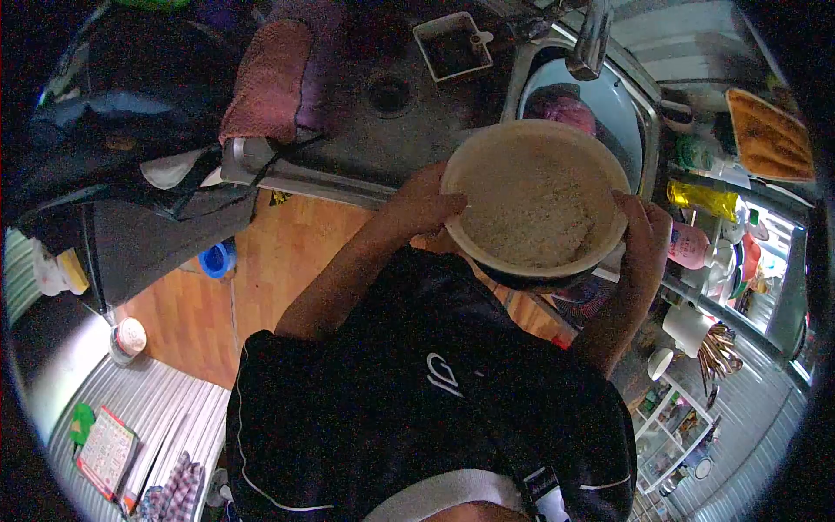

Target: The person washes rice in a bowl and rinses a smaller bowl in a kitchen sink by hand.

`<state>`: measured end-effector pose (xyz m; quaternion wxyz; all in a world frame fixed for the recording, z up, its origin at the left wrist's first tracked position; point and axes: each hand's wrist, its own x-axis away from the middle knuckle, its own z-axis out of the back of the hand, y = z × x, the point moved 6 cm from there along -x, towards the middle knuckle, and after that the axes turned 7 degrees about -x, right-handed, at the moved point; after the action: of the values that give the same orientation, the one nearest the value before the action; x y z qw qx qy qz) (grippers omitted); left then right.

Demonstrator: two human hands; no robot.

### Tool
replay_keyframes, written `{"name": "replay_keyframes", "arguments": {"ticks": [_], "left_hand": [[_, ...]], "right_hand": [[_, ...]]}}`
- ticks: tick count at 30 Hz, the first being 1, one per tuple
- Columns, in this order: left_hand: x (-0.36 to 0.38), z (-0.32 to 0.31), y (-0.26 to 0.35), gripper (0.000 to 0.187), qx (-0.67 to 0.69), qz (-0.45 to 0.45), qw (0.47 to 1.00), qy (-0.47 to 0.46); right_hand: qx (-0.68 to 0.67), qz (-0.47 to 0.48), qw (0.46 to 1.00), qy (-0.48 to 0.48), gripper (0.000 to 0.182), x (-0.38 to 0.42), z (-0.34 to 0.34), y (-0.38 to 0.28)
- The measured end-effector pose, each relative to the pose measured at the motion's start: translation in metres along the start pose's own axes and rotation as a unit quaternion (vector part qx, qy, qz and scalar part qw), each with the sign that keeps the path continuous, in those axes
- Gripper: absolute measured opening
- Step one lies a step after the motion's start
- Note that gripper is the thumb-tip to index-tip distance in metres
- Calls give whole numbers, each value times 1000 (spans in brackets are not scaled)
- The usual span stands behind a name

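A wide pale bowl [496, 165] is held up in front of my chest, tilted so that its inside shows. Loose pale grains, which look like rice [552, 217], cover the bottom and one side of it. My left hand [432, 204] grips the rim on the left, thumb over the edge. On the opposite side my right hand [644, 226] holds the rim the same way. The fingers under the bowl are hidden. Beyond the bowl, partly covered by it, a light blue basin [624, 113] sits in the sink, with something pink inside.
A metal faucet [591, 50] reaches over the basin. On the dark counter lie a pink towel [274, 78] and a square white-rimmed container [452, 48]. To the right stand a yellow bottle [703, 199] and a pink bottle [688, 244]. A blue container [217, 259] is at the left.
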<state>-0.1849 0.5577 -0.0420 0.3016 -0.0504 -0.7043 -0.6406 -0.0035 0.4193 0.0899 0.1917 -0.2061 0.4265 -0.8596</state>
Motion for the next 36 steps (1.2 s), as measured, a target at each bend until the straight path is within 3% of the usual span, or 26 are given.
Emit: {"name": "replay_keyframes", "arguments": {"ticks": [5, 8, 14, 16, 17, 22, 26, 29, 31, 36], "left_hand": [[-2, -1, -7, 43, 40, 8, 999, -14], [-8, -2, -13, 44, 20, -36, 999, -12], [-1, 0, -5, 42, 91, 22, 995, -24], [-4, 0, -1, 42, 47, -68, 996, -23], [-4, 1, -3, 42, 48, -68, 996, -22], [-5, -2, -13, 39, 84, 23, 996, -26], [0, 2, -2, 40, 39, -4, 999, -6], [-2, -1, -3, 40, 85, -35, 996, -21], [-1, -1, -8, 39, 74, 46, 996, -26], [-7, -3, -17, 37, 119, -20, 993, -11]], "right_hand": [[4, 1, 1000, 1, 25, 0, -5, -11], [22, -21, 1000, -4, 25, -4, -2, -5], [8, 5, 1000, -1, 26, -5, -5, -10], [24, -18, 1000, -8, 26, -6, -5, -8], [24, -18, 1000, -8, 26, -6, -6, -8], [36, 14, 999, 0, 25, -8, -4, -6], [48, 1, 999, 0, 25, -8, -4, -7], [41, 0, 999, 9, 24, -11, -1, 2], [41, 12, 999, 12, 25, -15, 0, 7], [13, 15, 1000, -3, 25, -12, -6, -3]]}}
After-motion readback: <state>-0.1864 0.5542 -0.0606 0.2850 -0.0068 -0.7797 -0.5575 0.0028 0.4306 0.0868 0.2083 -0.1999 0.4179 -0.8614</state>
